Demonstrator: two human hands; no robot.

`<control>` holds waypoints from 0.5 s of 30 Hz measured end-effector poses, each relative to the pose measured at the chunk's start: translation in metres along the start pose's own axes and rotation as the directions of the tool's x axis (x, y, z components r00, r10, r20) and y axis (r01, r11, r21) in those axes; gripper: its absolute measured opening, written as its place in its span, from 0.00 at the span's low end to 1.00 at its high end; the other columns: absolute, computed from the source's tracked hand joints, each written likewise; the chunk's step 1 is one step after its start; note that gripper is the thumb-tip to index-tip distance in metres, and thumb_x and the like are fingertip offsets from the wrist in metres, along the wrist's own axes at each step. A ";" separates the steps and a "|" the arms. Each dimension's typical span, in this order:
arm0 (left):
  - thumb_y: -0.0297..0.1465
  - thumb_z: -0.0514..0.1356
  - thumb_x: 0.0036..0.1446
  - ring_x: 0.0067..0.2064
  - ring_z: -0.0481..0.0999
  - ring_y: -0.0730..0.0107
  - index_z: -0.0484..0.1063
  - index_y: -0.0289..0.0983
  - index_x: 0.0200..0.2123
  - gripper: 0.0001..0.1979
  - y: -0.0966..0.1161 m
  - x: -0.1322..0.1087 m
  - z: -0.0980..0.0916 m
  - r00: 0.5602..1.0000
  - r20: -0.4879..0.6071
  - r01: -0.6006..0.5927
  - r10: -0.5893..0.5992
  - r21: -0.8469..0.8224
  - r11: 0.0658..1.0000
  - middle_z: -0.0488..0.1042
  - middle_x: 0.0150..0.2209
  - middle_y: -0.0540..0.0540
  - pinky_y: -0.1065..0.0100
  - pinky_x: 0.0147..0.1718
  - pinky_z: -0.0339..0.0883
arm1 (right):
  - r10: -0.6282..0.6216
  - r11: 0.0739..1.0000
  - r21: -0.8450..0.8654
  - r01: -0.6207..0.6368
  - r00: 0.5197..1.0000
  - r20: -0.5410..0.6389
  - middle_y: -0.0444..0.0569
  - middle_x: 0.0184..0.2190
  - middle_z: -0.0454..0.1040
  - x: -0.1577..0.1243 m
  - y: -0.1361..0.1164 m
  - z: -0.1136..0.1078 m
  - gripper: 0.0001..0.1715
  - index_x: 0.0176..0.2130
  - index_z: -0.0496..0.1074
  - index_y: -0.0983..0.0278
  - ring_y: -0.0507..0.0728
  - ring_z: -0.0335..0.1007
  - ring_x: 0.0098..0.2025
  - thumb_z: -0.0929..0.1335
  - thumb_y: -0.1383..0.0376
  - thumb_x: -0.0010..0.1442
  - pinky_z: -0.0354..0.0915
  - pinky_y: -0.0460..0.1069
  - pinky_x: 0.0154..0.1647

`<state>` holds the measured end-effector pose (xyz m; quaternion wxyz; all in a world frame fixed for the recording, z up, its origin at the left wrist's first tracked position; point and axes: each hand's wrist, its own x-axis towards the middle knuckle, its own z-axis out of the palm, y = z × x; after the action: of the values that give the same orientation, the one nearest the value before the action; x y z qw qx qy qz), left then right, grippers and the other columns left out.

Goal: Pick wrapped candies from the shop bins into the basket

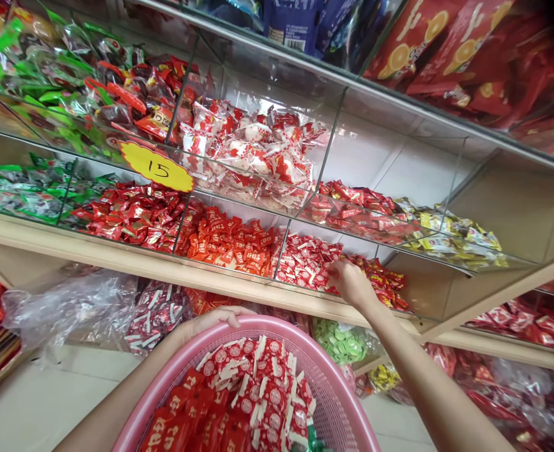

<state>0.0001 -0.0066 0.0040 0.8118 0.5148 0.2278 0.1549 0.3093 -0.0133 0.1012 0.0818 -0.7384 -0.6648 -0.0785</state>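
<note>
My left hand (215, 318) is closed over the far rim of a pink plastic basket (352, 411). In the basket lie red-and-white wrapped candies (274, 398), orange-red candy packets (196, 414) and a bit of green wrapper (315, 439) at the near right. My right hand (352, 284) reaches over the low glass front of a bottom shelf compartment, at the right end of a pile of small red-and-white candies (307, 257). Its fingers are curled in, and what they hold, if anything, is hidden. Red-and-gold candies (384, 279) lie just right of it.
Glass dividers (330, 144) split the shelves into bins of wrapped sweets. A yellow price tag (157, 166) reading 15 hangs on the upper glass front. The wooden shelf edge (117, 254) runs between basket and bins. Bagged candy (337, 339) sits underneath.
</note>
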 end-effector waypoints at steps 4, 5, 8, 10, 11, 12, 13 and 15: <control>0.24 0.49 0.43 0.40 0.68 0.67 0.65 0.35 0.45 0.22 0.000 0.001 -0.001 1.000 0.002 -0.001 0.001 0.006 1.000 0.72 0.38 0.49 0.68 0.40 0.58 | -0.012 1.000 0.002 0.012 0.993 0.119 0.48 0.31 0.69 -0.001 -0.004 0.001 0.06 0.30 0.68 0.62 0.54 0.65 0.34 0.64 0.64 0.49 0.54 0.44 0.31; 0.24 0.49 0.43 0.40 0.68 0.66 0.65 0.35 0.46 0.22 0.000 0.001 -0.001 1.000 0.003 -0.004 0.004 0.006 1.000 0.72 0.38 0.49 0.68 0.40 0.58 | -0.020 1.000 0.014 0.018 0.991 0.132 0.48 0.30 0.69 0.000 -0.003 0.002 0.07 0.30 0.68 0.63 0.54 0.65 0.33 0.64 0.62 0.49 0.54 0.44 0.30; 0.24 0.49 0.44 0.40 0.68 0.66 0.64 0.34 0.46 0.23 -0.002 0.001 -0.003 1.000 0.005 -0.017 0.017 0.004 1.000 0.72 0.38 0.49 0.67 0.41 0.57 | -0.039 0.998 0.050 0.031 0.988 0.153 0.48 0.27 0.69 0.003 -0.002 0.004 0.10 0.29 0.68 0.63 0.53 0.65 0.31 0.64 0.58 0.49 0.54 0.44 0.29; 0.24 0.49 0.44 0.41 0.68 0.65 0.64 0.34 0.47 0.23 -0.004 0.002 -0.004 1.000 0.010 -0.021 0.021 0.003 1.000 0.72 0.38 0.49 0.67 0.41 0.57 | -0.049 0.997 0.070 0.038 0.986 0.158 0.48 0.27 0.70 0.005 -0.001 0.005 0.13 0.30 0.68 0.64 0.53 0.65 0.30 0.65 0.57 0.48 0.55 0.44 0.29; 0.24 0.49 0.44 0.41 0.68 0.65 0.64 0.34 0.47 0.23 -0.004 0.002 -0.005 1.000 0.012 -0.019 0.019 0.001 1.000 0.72 0.38 0.49 0.67 0.41 0.58 | -0.055 0.996 0.079 0.043 0.986 0.158 0.49 0.28 0.70 0.005 -0.001 0.006 0.14 0.32 0.67 0.64 0.53 0.65 0.31 0.66 0.57 0.47 0.55 0.44 0.29; 0.24 0.49 0.44 0.40 0.68 0.65 0.64 0.35 0.47 0.23 -0.004 0.002 -0.005 1.000 0.014 -0.017 0.017 -0.001 1.000 0.72 0.38 0.49 0.67 0.40 0.58 | -0.058 0.995 0.085 0.045 0.986 0.158 0.49 0.29 0.70 0.006 -0.001 0.007 0.16 0.34 0.67 0.64 0.54 0.65 0.32 0.67 0.57 0.46 0.55 0.44 0.30; 0.24 0.49 0.44 0.40 0.68 0.66 0.64 0.35 0.47 0.23 -0.005 0.002 -0.005 1.000 0.016 -0.014 0.014 -0.003 1.000 0.72 0.38 0.49 0.67 0.40 0.58 | -0.053 0.995 0.088 0.040 0.986 0.160 0.50 0.31 0.70 0.007 -0.002 0.008 0.17 0.35 0.67 0.64 0.54 0.65 0.34 0.67 0.58 0.45 0.55 0.44 0.30; 0.24 0.50 0.44 0.39 0.69 0.66 0.64 0.35 0.46 0.22 -0.004 0.002 -0.005 1.000 0.017 -0.012 0.012 -0.002 1.000 0.72 0.38 0.49 0.67 0.39 0.59 | -0.035 0.996 0.086 0.020 0.984 0.172 0.50 0.32 0.70 0.008 -0.002 0.010 0.18 0.37 0.67 0.64 0.55 0.65 0.36 0.68 0.59 0.44 0.55 0.44 0.31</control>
<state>-0.0006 -0.0035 -0.0021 0.8132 0.5168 0.2176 0.1558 0.3080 -0.0031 0.0933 0.0536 -0.7290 -0.6822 0.0130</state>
